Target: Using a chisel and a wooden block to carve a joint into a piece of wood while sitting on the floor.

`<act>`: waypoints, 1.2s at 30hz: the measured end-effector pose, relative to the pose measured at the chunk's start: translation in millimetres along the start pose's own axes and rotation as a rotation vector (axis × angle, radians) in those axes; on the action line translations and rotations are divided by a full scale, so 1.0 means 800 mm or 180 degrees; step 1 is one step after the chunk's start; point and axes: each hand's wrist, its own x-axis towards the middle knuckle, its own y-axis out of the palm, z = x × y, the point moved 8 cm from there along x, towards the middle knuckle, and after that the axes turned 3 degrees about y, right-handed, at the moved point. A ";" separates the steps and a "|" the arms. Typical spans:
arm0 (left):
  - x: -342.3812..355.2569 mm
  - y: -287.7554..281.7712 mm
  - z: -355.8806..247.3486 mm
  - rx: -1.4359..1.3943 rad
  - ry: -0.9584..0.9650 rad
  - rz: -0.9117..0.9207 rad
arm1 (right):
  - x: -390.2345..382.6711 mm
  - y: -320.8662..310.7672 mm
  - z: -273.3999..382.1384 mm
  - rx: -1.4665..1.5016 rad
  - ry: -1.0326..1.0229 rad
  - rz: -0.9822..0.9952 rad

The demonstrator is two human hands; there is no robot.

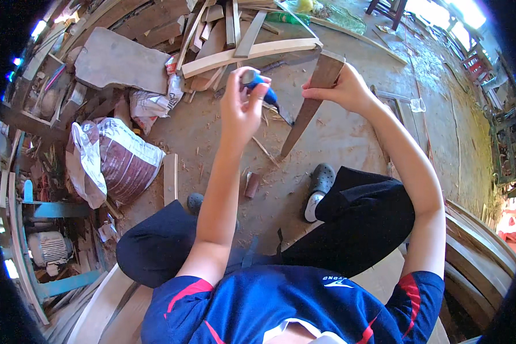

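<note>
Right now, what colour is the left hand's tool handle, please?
The handle is mostly blue, clearest in head view.

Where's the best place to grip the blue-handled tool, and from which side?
Probably the blue handle, from its upper-left end, where the left hand holds it: the blade slants away toward the tapered wooden piece, so a grip there should stay clear.

I am working in a woodworking workshop: timber offcuts [250, 34] are lying heaped beyond my left fingers [260, 92], slivers [265, 152] are littering the floor [344, 143] beneath, and a motor [50, 249] is sitting in a blue frame [69, 284] to their left.
</note>
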 end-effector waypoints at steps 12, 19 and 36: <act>-0.037 0.031 -0.048 0.0550 0.0077 -0.0069 | -0.001 0.009 0.008 -0.0451 0.0118 0.0059; -0.007 0.041 -0.055 0.0937 -0.0189 0.0091 | 0.002 0.009 0.007 -0.0441 0.0008 0.0158; 0.002 0.043 -0.043 0.0460 0.0057 0.0166 | 0.004 0.023 0.023 -0.0376 -0.0439 0.0230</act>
